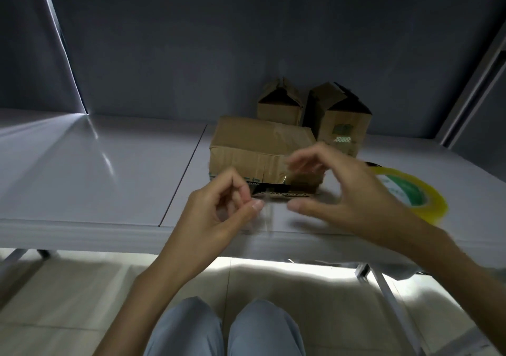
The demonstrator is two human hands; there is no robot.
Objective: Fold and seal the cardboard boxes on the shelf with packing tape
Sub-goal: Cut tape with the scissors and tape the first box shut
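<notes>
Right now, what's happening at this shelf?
A person is taping the flat cardboard box at the front of the white shelf. The left hand pinches a strip of clear tape; the right hand hovers open beside it. The tape roll lies to the right. Two small boxes behind have unsealed tops.

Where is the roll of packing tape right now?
In the head view, the tape roll lies flat on the white shelf, at the right, just behind the right hand and right of the closed box.
</notes>
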